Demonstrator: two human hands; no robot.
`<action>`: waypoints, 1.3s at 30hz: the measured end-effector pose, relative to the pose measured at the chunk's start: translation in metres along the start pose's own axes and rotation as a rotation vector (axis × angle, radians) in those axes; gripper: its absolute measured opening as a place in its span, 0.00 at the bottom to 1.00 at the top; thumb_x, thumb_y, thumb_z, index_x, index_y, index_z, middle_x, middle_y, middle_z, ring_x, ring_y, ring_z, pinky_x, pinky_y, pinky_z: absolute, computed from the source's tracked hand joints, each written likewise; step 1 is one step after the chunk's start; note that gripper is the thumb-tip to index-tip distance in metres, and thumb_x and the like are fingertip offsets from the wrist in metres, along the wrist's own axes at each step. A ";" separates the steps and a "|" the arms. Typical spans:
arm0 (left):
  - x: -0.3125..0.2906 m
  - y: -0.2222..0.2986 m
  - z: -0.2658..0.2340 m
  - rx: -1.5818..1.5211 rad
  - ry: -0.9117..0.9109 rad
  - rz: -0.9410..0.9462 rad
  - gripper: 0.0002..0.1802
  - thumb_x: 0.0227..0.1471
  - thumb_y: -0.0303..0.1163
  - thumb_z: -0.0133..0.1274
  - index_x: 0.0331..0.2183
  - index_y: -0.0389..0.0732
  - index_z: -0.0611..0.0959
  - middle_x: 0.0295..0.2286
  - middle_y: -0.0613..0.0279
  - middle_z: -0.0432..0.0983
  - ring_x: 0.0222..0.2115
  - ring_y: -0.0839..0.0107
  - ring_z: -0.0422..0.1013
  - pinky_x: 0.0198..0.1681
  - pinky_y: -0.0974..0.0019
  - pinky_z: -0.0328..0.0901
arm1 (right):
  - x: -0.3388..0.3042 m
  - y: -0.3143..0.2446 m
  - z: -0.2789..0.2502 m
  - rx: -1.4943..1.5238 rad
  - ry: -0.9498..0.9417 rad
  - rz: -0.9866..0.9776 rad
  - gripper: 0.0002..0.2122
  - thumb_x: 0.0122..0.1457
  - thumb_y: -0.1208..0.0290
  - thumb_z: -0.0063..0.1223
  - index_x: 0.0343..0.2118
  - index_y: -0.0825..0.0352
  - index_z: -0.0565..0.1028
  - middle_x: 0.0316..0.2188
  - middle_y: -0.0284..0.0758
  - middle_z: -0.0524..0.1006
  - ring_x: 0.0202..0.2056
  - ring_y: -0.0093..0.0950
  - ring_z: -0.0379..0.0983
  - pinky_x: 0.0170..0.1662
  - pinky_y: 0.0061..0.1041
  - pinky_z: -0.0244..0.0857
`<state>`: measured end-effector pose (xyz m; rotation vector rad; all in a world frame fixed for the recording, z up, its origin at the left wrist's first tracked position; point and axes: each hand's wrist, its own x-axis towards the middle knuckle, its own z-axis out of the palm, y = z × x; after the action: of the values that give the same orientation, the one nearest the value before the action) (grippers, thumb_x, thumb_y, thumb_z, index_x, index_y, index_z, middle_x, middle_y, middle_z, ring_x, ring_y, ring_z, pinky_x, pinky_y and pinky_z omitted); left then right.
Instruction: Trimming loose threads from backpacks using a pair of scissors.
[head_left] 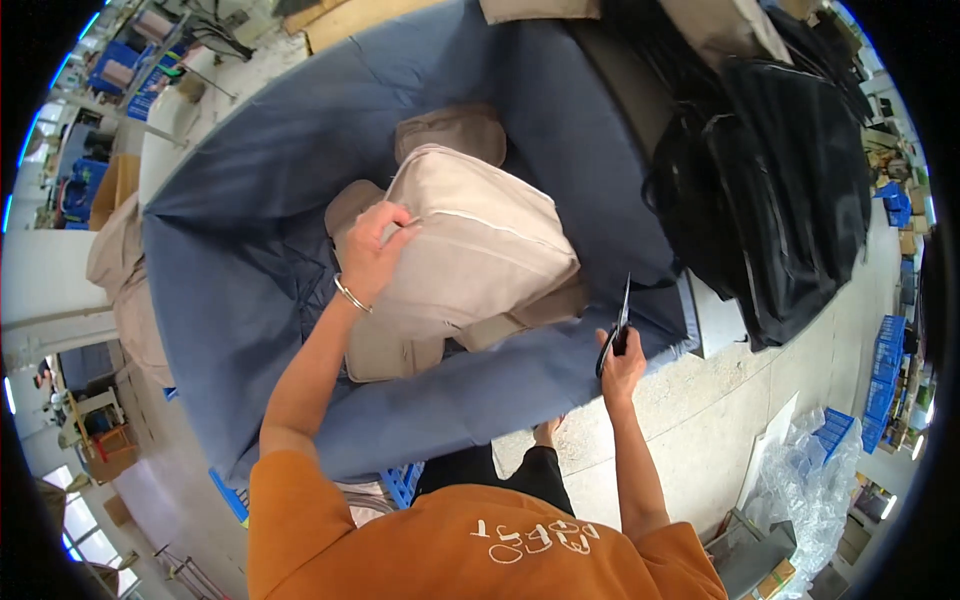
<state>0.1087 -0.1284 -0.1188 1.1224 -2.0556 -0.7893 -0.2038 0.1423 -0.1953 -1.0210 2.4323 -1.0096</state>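
My left hand (pixel 372 252), with a bangle on its wrist, pinches the left edge of a boxy beige sewn fabric bag (pixel 470 240). Pale seam edges run across the bag, which lies inside a large blue fabric-lined bin (pixel 400 435). Near the bin's right front corner, my right hand (pixel 622 374) grips a pair of scissors (pixel 618 338) by black handles. Their narrow blades point away from me and stay apart from the bag. Around and partly under the bag lie several more beige pieces, one at the back (pixel 452 130) and one in front (pixel 392 360).
Black bags (pixel 765 190) hang over the bin's right side. Beige fabric (pixel 125 285) drapes outside its left side. On the floor at right are clear plastic wrap (pixel 810 490) and blue crates (pixel 885 370). A light table (pixel 205 90) stands at the back left.
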 end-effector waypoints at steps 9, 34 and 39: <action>-0.189 0.261 -0.004 -0.117 -0.043 0.198 0.10 0.40 0.19 0.61 0.28 0.41 0.80 0.29 0.59 0.78 0.31 0.59 0.73 0.36 0.62 0.68 | -0.004 -0.008 -0.103 0.735 -0.070 0.141 0.22 0.66 0.48 0.44 0.30 0.65 0.74 0.22 0.23 0.68 0.24 0.13 0.60 0.28 0.16 0.53; -0.329 0.254 0.109 -0.191 -1.245 -0.376 0.17 0.59 0.36 0.51 0.46 0.37 0.81 0.45 0.54 0.78 0.47 0.65 0.72 0.52 0.66 0.63 | -0.057 0.059 -0.168 0.833 -0.089 0.122 0.17 0.55 0.62 0.65 0.35 0.70 0.72 0.27 0.27 0.73 0.29 0.18 0.65 0.35 0.17 0.60; -0.258 0.236 0.069 -0.516 -0.745 -0.584 0.17 0.59 0.36 0.52 0.43 0.33 0.81 0.39 0.61 0.81 0.40 0.76 0.75 0.46 0.69 0.67 | -0.044 0.071 -0.164 0.722 -0.109 0.035 0.11 0.52 0.73 0.62 0.33 0.69 0.71 0.24 0.27 0.70 0.27 0.16 0.63 0.31 0.18 0.59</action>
<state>0.0505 0.2158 -0.0484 1.2324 -1.8469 -2.1504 -0.2938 0.2887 -0.1301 -0.7390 1.7500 -1.5945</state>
